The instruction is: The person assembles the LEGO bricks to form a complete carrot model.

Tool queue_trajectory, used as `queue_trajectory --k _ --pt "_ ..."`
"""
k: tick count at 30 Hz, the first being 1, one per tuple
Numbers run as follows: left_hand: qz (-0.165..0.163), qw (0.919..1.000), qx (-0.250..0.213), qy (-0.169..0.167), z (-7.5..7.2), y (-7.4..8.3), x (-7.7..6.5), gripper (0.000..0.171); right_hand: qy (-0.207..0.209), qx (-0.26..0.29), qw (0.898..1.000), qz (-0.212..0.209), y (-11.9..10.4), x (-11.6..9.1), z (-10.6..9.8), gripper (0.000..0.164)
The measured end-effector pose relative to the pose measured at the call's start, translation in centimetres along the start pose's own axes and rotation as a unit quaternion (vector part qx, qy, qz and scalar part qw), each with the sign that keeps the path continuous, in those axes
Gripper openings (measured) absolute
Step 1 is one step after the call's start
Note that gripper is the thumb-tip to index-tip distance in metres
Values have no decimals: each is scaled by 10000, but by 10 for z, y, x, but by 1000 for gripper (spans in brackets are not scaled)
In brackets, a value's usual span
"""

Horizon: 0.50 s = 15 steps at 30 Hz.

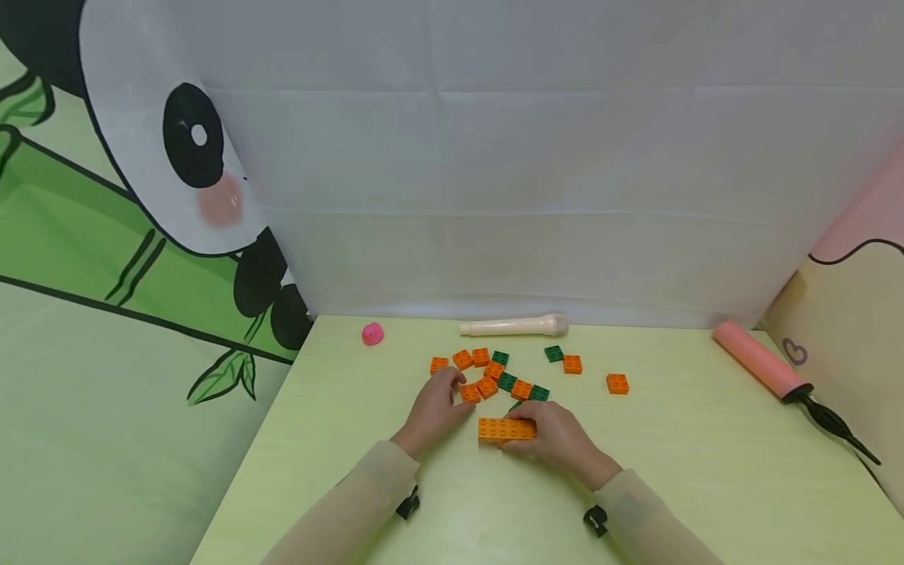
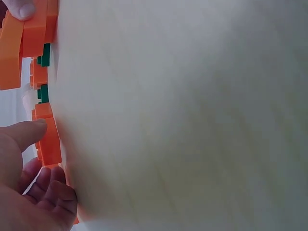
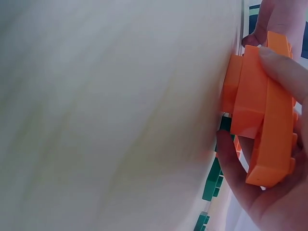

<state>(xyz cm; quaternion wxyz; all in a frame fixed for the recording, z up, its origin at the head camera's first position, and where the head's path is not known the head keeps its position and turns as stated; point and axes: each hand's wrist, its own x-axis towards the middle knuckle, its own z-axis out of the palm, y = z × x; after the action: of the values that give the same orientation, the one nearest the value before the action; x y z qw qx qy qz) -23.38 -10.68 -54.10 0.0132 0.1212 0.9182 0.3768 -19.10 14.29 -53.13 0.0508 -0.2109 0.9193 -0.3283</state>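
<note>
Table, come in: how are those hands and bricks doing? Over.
Right hand grips an orange brick stack. Left hand on an orange brick. Other bricks crowd just beyond; no apparent obstruction.

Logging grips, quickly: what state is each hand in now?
Left hand: closed, pinching a small orange brick.
Right hand: closed, holding stacked orange bricks.

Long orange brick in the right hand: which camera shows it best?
Right wrist: the long orange brick looks largest, its side showing in the right hand. The head view shows its studded top, small; the left wrist only part, upper left.
</note>
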Motion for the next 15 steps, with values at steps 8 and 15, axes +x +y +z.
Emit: queue_trajectory --k 8,15 --pt "164 9996 239 -44 1 -3 1 32 -40 -88 9999 98 0 0 1 46" --pt "371 9989 265 -63 -1 -4 1 29 -51 -129 9997 225 1 2 1 49"
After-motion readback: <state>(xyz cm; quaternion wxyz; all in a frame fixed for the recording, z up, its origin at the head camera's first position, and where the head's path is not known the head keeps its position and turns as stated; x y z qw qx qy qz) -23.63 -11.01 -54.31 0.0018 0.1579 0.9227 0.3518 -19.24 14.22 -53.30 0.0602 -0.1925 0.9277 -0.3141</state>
